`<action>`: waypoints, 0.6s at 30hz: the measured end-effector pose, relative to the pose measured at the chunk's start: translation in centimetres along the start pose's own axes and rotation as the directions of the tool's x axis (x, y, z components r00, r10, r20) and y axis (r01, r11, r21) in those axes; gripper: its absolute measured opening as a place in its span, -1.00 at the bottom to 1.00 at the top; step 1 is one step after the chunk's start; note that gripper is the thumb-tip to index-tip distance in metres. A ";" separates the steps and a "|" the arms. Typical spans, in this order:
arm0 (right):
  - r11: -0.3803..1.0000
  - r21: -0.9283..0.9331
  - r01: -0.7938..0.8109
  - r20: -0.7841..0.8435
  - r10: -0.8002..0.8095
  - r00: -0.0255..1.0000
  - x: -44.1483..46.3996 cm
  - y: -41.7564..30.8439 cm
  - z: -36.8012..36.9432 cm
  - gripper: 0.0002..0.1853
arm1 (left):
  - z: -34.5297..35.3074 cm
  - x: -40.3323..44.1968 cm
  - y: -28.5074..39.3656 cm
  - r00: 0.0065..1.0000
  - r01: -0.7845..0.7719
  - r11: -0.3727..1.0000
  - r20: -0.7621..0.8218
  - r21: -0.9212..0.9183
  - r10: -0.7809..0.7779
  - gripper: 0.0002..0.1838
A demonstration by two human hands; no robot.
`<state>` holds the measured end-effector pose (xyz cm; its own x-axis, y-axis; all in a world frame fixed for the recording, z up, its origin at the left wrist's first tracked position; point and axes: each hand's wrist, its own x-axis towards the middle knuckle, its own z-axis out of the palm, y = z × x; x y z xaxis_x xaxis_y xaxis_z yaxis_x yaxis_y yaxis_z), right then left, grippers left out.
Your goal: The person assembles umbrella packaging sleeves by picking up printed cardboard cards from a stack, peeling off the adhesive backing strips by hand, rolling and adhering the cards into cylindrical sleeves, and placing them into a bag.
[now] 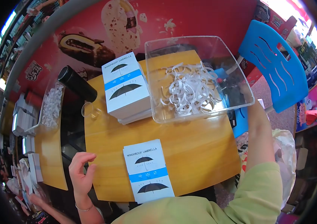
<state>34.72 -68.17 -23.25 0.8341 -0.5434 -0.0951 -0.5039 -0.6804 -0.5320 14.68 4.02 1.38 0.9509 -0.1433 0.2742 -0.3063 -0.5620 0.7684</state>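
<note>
My left hand point(82, 170) is raised beside the table's left edge, fingers loosely curled and thumb apart, with nothing visible in it. To its right lies a small stack of white printed sheets or flat boxes point(148, 170) marked "WINDPROOF UMBRELLA", with a blue band. My right arm reaches past the table's right side. My right hand point(245, 91) is behind the wall of a clear plastic bin point(203, 116), blurred through it, so its fingers cannot be made out. Curled white paper strips point(190, 89) lie in that bin. A taller stack of the same umbrella print point(124, 84) stands left of the bin.
A black cylindrical bottle point(77, 84) and a clear ring-like item point(91, 111) sit at the table's point(199, 149) back left. Right stands a blue chair point(274, 63), with a plastic bag point(287, 160) nearer. Leftward are another bin of strips point(52, 106) and another person's arm point(48, 209).
</note>
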 end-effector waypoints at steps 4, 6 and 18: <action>1.000 0.029 0.001 0.042 -0.002 0.999 -0.6 -0.3 0.1 -0.54 | -0.5 -1.2 -0.7 0.998 0.055 0.996 -0.020 -0.066 -0.056 -0.78; 0.999 0.042 0.004 0.059 -0.007 0.998 -0.9 -0.5 0.1 -0.55 | -0.6 -1.4 -0.8 0.998 0.065 0.994 -0.018 -0.090 -0.067 -0.77; 0.979 0.205 -0.012 0.130 -0.015 0.991 -1.1 -2.2 -2.0 -0.58 | -1.4 -3.3 0.6 0.995 0.072 0.985 -0.050 -0.159 -0.081 -0.82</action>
<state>34.51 -67.04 -20.28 0.8637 -0.4644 -0.1960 -0.4575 -0.5588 -0.6917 11.30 5.28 1.72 0.9693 -0.0562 0.2394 -0.2396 -0.4345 0.8682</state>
